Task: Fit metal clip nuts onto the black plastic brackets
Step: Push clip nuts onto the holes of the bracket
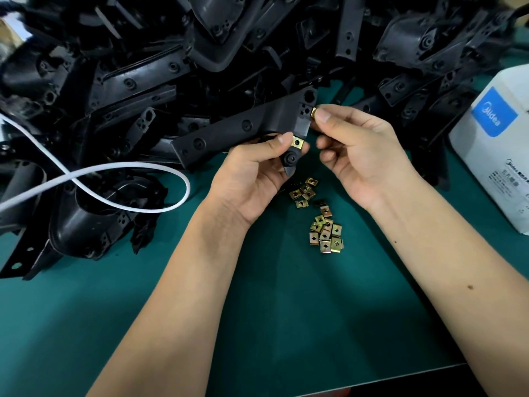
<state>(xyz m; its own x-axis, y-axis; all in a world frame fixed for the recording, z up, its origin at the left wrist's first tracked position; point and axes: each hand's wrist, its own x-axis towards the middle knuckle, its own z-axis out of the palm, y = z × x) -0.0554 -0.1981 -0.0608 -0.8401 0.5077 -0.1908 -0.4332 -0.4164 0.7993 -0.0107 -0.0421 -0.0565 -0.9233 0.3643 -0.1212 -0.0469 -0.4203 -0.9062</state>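
Observation:
My left hand (257, 173) grips a long black plastic bracket (243, 127) above the green mat, thumb on its lower edge. One brass clip nut (297, 143) sits fitted on the bracket's near corner, beside my left thumb. My right hand (357, 147) pinches a second clip nut (314, 112) between thumb and forefinger, touching the bracket's right end. Two small heaps of loose clip nuts lie on the mat below my hands, one heap (304, 193) nearer my left palm, the other heap (326, 233) between my forearms.
A big pile of black plastic brackets (200, 53) fills the back and left of the green mat (286, 310). A white cable (128, 170) loops over the pile at the left. A white box with a blue label (495, 150) stands at the right.

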